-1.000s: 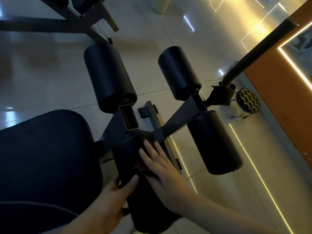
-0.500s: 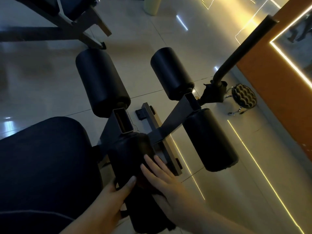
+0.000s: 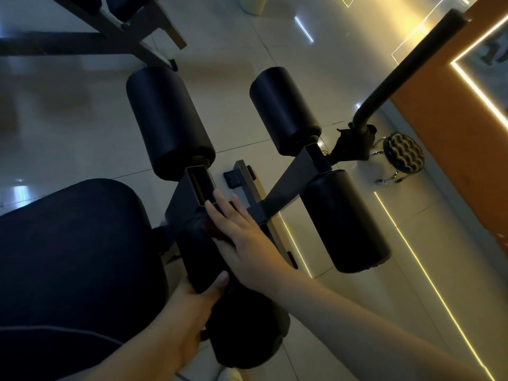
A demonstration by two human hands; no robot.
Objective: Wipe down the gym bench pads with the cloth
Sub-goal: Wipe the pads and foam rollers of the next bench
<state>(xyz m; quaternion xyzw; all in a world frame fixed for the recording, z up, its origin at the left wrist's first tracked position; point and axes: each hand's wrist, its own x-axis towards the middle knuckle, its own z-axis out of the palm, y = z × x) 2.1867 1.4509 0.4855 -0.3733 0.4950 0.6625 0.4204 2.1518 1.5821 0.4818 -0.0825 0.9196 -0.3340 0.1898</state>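
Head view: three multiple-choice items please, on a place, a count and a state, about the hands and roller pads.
1. The right hand lies on: A the near black cylindrical roller pad; B the wide seat pad; C the floor.
2. Black roller pads in view: A two; B four; C six.
3. The left hand: A hangs free; B grips the near pad; C lies flat on the floor.
1 A, straight fingers along it. 2 B, two far, one right, one under the hands. 3 B, thumb wrapped over it.
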